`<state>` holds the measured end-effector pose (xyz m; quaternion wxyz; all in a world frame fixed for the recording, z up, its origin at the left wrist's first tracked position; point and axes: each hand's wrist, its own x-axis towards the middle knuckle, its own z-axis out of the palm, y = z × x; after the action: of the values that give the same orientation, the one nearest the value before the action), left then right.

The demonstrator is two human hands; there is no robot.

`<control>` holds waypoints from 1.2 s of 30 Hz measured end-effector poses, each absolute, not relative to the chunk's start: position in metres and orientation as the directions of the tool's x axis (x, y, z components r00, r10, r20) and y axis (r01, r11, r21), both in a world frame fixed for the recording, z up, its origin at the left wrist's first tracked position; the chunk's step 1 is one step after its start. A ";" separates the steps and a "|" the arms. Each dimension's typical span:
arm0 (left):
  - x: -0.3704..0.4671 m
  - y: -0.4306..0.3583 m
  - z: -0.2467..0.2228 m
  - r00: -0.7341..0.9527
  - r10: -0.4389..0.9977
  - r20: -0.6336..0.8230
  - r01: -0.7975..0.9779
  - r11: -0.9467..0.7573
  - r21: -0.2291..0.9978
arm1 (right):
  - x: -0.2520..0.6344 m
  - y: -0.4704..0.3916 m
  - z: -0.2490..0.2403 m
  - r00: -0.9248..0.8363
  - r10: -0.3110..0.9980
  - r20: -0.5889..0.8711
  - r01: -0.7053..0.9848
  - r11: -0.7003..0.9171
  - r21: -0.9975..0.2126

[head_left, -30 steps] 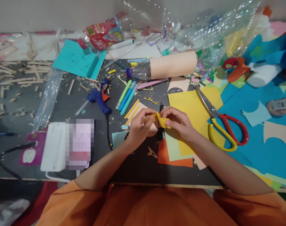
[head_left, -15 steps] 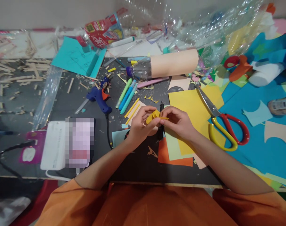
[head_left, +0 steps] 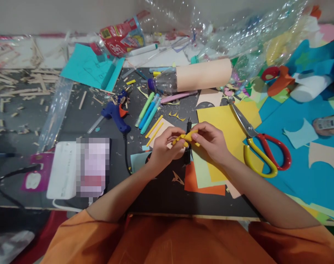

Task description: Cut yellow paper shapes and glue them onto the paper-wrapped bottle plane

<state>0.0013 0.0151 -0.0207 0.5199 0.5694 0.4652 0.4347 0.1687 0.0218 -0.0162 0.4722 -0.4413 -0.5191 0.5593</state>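
Several small yellow paper pieces (head_left: 188,137), curled and overlapping, are pinched between my two hands. My left hand (head_left: 164,146) grips their left end with its thumb and fingers. On the other side, my right hand (head_left: 213,142) closes thumb and forefinger on the right end. A black pen (head_left: 187,157) lies upright in the view beneath the paper, partly hidden by it. Under my right hand is a stack of yellow sheets (head_left: 230,124), pale green and orange paper. Two thin yellow strips (head_left: 155,130) rest on a peach scrap just beyond my left hand.
Large scissors (head_left: 249,128) with red and yellow handles lie at right on the yellow sheet. A blue glue gun (head_left: 116,115), capped markers (head_left: 149,112) and a peach-wrapped bottle (head_left: 204,75) lie beyond my hands. A phone (head_left: 97,157) and white power bank (head_left: 62,170) sit at left.
My right hand has moved slightly right and up, and its fingers have shifted on the yellow paper. The pieces now look more twisted and fanned between both hands.
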 end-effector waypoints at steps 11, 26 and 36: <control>0.005 0.017 -0.018 0.089 0.990 -0.108 0.014 0.107 0.994 | 0.170 0.022 -0.018 -0.216 0.976 -0.004 -0.066 -0.019 -0.998; 0.004 0.019 -0.019 0.129 0.985 -0.113 0.034 0.110 0.993 | 0.166 0.023 -0.019 -0.159 0.987 -0.004 0.001 -0.004 -1.000; 0.003 0.020 -0.011 0.145 0.983 -0.112 0.054 0.105 0.993 | 0.167 0.023 -0.019 -0.175 0.984 -0.044 -0.010 -0.046 -0.999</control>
<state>0.0031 0.0196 -0.0110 0.5505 0.5191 0.4996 0.4217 0.1670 0.0226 -0.0188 0.4465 -0.4618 -0.5268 0.5566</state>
